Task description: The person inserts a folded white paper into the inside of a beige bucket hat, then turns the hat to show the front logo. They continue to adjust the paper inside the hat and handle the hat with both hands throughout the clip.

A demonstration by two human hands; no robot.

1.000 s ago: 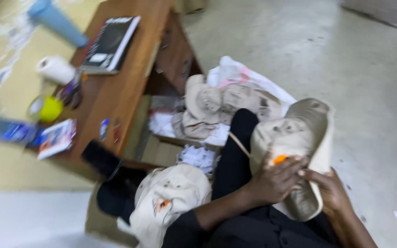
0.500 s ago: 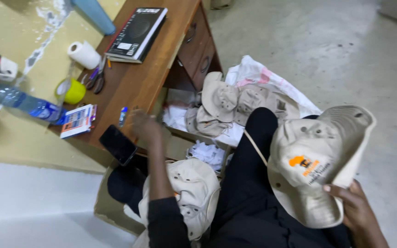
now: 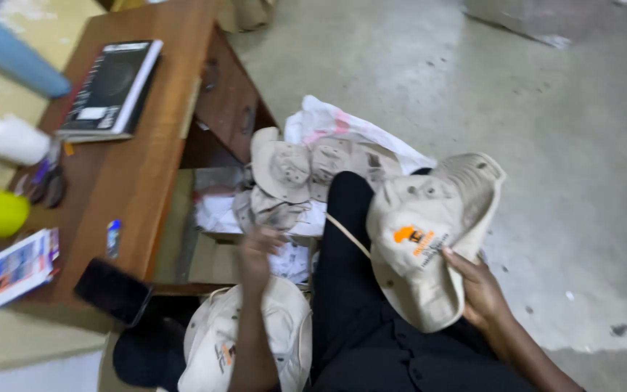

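the beige hat [image 3: 429, 239] is sitting over the knee, right hand [image 3: 477, 287] gripping its brim; left hand [image 3: 255, 250], open and empty, is hanging near the hat pile [image 3: 306, 174]. better holding the brim firmly.

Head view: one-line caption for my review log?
Right hand holds a beige hat; left hand lifted beside the hat pile.

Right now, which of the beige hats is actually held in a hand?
The beige hat with the orange emblem, gripped by the right hand; the others lie loose.
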